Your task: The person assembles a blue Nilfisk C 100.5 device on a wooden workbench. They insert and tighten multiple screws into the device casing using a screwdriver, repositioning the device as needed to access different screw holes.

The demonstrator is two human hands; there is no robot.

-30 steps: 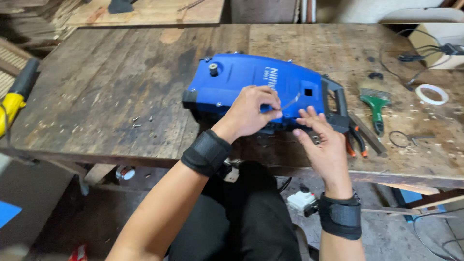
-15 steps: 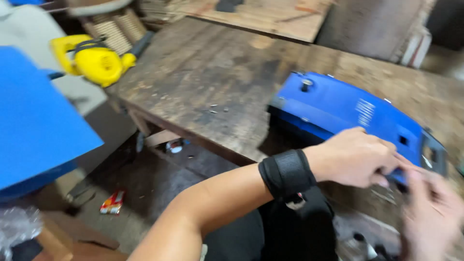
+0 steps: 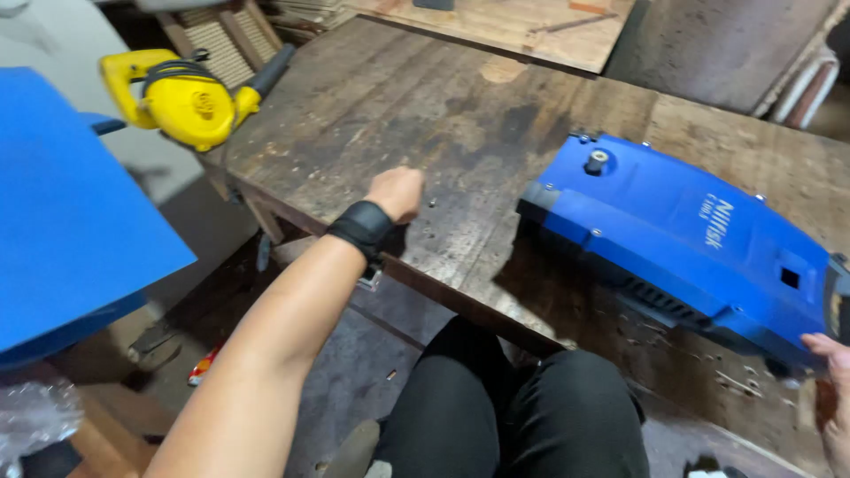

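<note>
**On the bench: blue machine at three o'clock**

Across the worn wooden workbench [image 3: 460, 115], my left hand [image 3: 397, 192] rests curled into a fist by small loose screws [image 3: 431, 203]; what it holds, I cannot tell. My right hand [image 3: 832, 389], mostly out of view, touches the blue plastic machine housing [image 3: 682, 235]. It looks rigid, smooth and heavy; I judge its edges the best hold. At ten o'clock hangs a yellow blower [image 3: 181, 97].

The left hand [image 3: 396, 192] rests closed on the worn wooden table [image 3: 425, 115], well left of the blue plastic machine housing [image 3: 691, 243] lying on it; the right hand [image 3: 832, 398] sits at the housing's near right end; a yellow handheld blower [image 3: 181, 97] lies off the table's left edge.
</note>
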